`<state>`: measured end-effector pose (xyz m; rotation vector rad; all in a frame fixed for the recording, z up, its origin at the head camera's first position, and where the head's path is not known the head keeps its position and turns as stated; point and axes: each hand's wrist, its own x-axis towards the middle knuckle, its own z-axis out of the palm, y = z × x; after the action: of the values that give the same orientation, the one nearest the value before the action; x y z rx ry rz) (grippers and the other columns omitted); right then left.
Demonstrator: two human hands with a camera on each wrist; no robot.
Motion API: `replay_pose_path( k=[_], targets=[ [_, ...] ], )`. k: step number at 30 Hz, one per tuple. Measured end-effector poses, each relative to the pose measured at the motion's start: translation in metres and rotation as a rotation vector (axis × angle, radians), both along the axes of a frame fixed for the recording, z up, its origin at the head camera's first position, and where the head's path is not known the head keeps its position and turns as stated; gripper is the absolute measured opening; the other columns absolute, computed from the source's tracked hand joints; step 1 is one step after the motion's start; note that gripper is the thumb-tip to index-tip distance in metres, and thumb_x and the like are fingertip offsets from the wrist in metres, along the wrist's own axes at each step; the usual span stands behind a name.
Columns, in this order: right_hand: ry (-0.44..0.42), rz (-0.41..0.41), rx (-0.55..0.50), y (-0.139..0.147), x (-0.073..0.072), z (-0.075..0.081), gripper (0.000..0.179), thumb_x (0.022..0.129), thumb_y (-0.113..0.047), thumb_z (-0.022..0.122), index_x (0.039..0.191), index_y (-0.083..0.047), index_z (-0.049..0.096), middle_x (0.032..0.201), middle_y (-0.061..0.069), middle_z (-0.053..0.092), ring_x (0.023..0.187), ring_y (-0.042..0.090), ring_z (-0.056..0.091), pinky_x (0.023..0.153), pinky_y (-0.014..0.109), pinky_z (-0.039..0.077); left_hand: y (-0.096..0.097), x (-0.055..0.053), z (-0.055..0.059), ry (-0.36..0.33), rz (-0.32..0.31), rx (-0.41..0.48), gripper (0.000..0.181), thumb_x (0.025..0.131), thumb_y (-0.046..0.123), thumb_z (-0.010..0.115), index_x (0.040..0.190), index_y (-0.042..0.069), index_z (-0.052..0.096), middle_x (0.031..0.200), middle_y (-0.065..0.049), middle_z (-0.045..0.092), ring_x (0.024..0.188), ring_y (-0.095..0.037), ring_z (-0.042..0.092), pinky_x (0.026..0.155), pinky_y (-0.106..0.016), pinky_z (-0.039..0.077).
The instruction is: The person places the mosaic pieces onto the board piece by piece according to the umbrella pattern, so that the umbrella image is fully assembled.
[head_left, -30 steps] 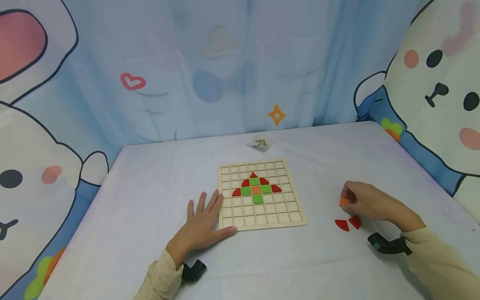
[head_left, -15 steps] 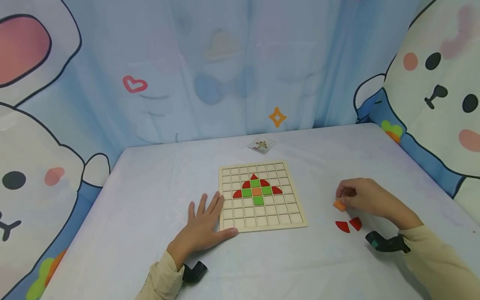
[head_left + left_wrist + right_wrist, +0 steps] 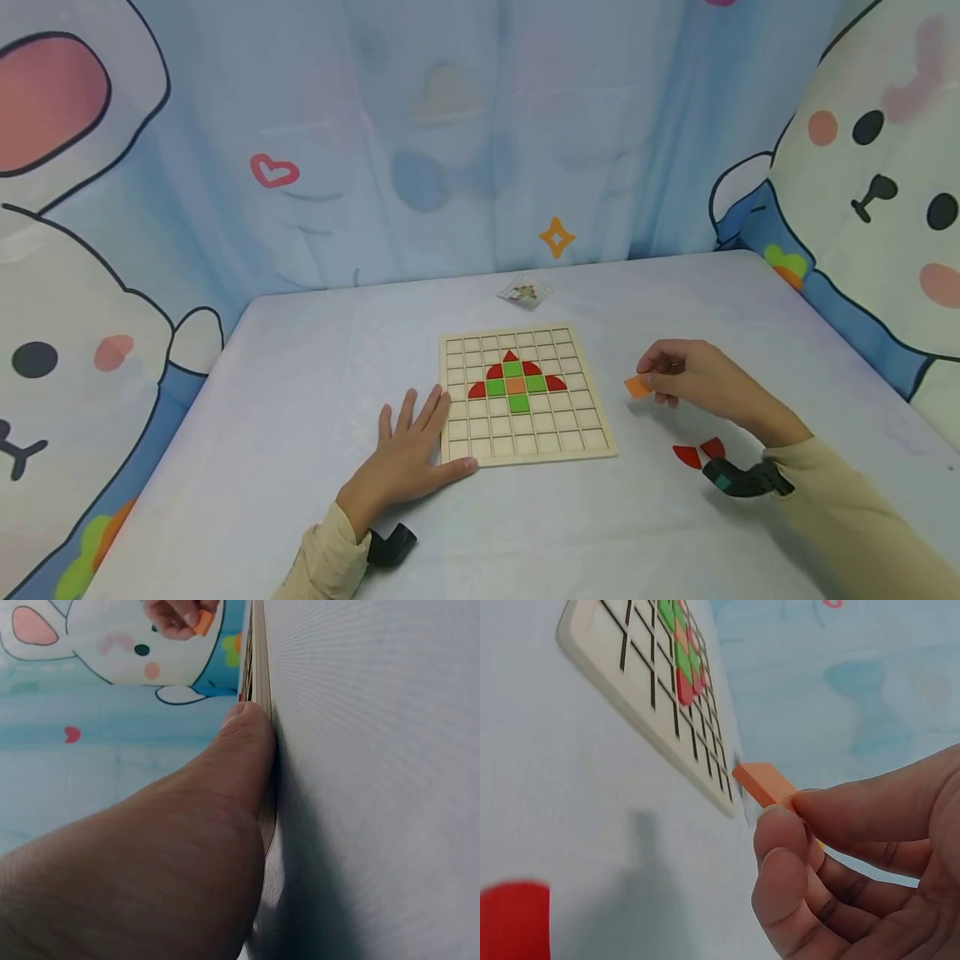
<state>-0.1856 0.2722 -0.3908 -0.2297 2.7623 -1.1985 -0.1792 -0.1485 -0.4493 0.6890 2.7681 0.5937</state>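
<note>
A square wooden grid board (image 3: 555,429) lies mid-table, with green, red and orange tiles set in its upper middle cells. The left hand (image 3: 401,462) rests flat, fingers spread, against the board's left edge and near corner. In the left wrist view its thumb (image 3: 240,742) touches the board's side. Right of the board, the right hand (image 3: 701,379) pinches an orange square tile (image 3: 637,387) between thumb and fingers. The right wrist view shows this tile (image 3: 763,784) held above the table, apart from the board. Two red quarter-round tiles (image 3: 687,456) lie below the right hand.
Behind the board lies a small card (image 3: 525,292) printed with a coloured grid pattern. A white cloth (image 3: 337,350) covers the table. Black wrist cameras (image 3: 746,479) are strapped at both sleeves. A printed curtain (image 3: 465,150) hangs behind the table.
The right hand has lifted the orange tile from near the red tiles and moved it left and away, closer to the board. The left hand stays on the board's edge.
</note>
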Motion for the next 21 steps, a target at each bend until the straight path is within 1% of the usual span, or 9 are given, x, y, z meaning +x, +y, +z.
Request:
replay_pose_path(
  k=[6,15,21],
  targets=[
    [0.006,0.04,-0.066,-0.018,-0.006,0.003,0.011,0.102,-0.007,0.07,0.11,0.001,0.068,0.089,0.01,0.068,0.074,0.027,0.064,0.063,0.036,0.057,0.001,-0.002,-0.003,0.006,0.002,-0.012,0.108,0.097,0.073,0.061,0.173,0.01,0.016,0.18,-0.005,0.006,0.163,-0.039,-0.009,0.122,-0.067,-0.011],
    [0.063,0.106,-0.1,-0.051,-0.009,0.011,0.007,0.101,-0.003,0.07,0.106,0.0,0.069,0.089,0.007,0.067,0.076,0.032,0.065,0.063,0.037,0.057,0.001,-0.001,-0.001,0.009,0.001,-0.017,0.108,0.098,0.073,0.061,0.173,0.01,0.016,0.18,-0.005,0.007,0.163,-0.039,-0.009,0.122,-0.067,-0.011],
    [0.084,0.142,-0.128,-0.07,-0.011,0.01,0.005,0.101,-0.003,0.07,0.104,0.0,0.07,0.089,0.007,0.068,0.075,0.032,0.067,0.063,0.038,0.057,0.001,-0.001,-0.001,0.014,0.001,0.0,0.107,0.098,0.07,0.063,0.173,0.008,0.018,0.18,-0.007,0.008,0.163,-0.041,-0.007,0.122,-0.068,-0.009]
  ],
)
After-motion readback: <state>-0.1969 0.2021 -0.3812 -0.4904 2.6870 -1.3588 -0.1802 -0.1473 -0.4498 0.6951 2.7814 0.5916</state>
